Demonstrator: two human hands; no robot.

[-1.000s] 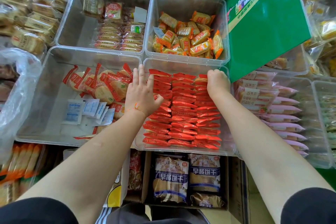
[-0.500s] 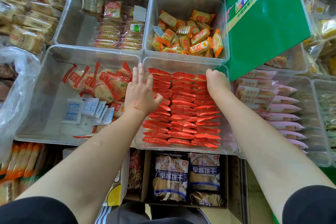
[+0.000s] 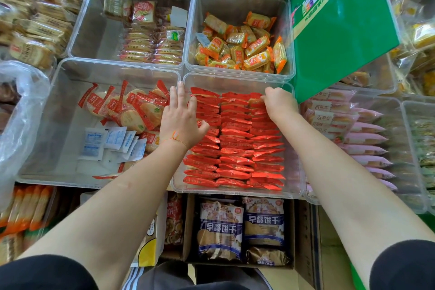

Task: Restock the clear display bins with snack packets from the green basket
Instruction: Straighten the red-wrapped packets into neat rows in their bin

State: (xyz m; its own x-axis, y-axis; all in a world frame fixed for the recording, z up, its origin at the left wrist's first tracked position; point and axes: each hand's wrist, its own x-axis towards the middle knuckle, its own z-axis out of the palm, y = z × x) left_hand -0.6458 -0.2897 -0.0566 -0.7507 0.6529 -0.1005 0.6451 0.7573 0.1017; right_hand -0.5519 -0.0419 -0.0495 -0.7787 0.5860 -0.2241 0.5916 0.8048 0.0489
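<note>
The red packets (image 3: 235, 139) fill the near bin (image 3: 237, 80) in three tight rows, so this bin looks about done. The left hand (image 3: 181, 115) lies flat, fingers straight, pressing the left row; the right hand (image 3: 279, 101), at two o'clock from it, curls onto the far packets of the right row. The bins at ten o'clock (image 3: 70, 92) and eleven (image 3: 94, 19) remain sparse. No green basket shows.

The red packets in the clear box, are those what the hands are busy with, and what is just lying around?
Part of the job:
red packets
clear bin
left hand
right hand

Just lying about:
orange packets
white sachets
pink packets
plastic bag
</note>
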